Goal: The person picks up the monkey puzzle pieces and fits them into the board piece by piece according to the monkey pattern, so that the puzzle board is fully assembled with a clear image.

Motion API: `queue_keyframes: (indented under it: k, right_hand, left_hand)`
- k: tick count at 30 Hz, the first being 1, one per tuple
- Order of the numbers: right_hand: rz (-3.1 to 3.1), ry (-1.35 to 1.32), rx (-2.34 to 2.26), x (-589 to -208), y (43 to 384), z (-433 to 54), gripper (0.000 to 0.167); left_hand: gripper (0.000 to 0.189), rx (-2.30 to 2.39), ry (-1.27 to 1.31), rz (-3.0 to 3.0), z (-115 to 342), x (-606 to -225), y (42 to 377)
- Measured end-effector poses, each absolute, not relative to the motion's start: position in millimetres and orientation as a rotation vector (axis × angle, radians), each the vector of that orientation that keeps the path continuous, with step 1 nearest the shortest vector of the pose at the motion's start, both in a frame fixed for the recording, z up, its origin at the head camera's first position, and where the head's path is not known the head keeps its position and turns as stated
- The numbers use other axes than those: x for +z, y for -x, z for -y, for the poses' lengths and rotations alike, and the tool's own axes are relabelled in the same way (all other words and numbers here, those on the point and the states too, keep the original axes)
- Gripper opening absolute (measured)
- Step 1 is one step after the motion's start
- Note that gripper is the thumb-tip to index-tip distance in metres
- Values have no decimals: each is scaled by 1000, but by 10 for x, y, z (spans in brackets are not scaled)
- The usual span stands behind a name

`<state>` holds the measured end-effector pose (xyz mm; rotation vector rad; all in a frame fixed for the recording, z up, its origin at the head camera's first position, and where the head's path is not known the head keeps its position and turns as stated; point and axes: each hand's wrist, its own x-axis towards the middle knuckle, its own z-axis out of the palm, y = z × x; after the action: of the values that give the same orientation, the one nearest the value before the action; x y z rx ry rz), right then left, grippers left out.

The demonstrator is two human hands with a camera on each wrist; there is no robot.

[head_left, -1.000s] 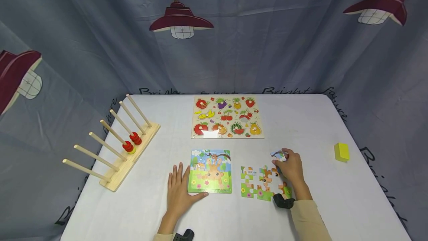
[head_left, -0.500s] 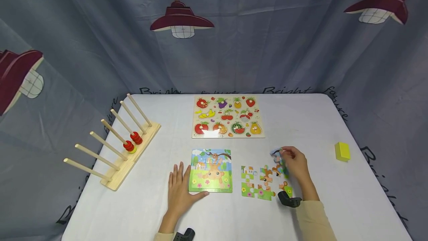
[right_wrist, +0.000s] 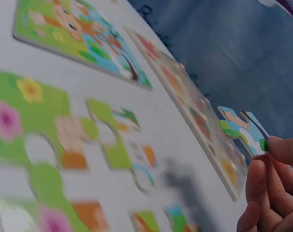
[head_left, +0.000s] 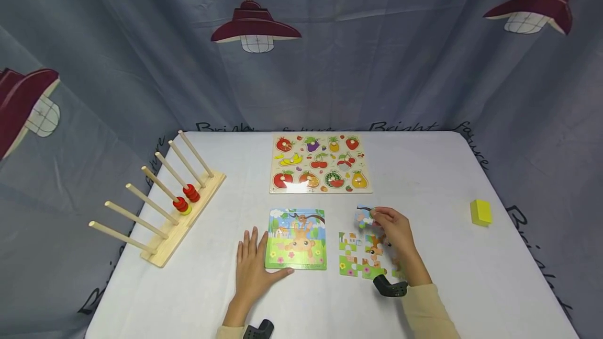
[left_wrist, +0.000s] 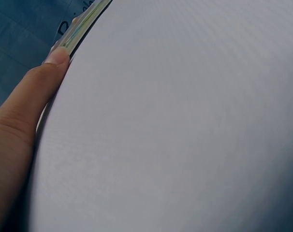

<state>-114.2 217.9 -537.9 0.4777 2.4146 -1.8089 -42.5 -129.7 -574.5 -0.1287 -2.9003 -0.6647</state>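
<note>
My right hand (head_left: 395, 232) pinches a jigsaw piece (head_left: 363, 216) between thumb and fingers. In the right wrist view this piece (right_wrist: 248, 133) is raised over the table, showing blue sky and a dark branch. Below it lie several loose jigsaw pieces (head_left: 348, 266), some joined, with green grass, flowers and parts of a brown animal. To their left lies a square picture board (head_left: 296, 261) with a monkey hanging from a branch. My left hand (head_left: 253, 266) rests with spread fingers beside that board, its thumb at the board's near edge, as the left wrist view also shows.
A fruit puzzle board (head_left: 321, 165) lies at the back of the white table (head_left: 301, 307). On the left stands a wooden rack of pegs (head_left: 162, 255) with red and yellow rings. A yellow block (head_left: 481, 213) sits at the right. A grey curtain (head_left: 330, 77) hangs behind.
My right hand has lifted the sky piece from the far right of the loose pieces and moved it left. My left hand has stayed by the monkey board.
</note>
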Motion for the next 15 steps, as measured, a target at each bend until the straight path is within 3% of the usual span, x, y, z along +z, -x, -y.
queue_keyframes:
  k: [7,15]
  right_hand:
    - [-2362,-384,-1754,-5216,1101,-1611,34]
    - [-2318,-363,-1756,-5289,1179,-1164,25]
  left_hand:
    - [113,-678,133,2889,1289,-5751,436]
    - [113,-653,122,2924,1305,-5723,422]
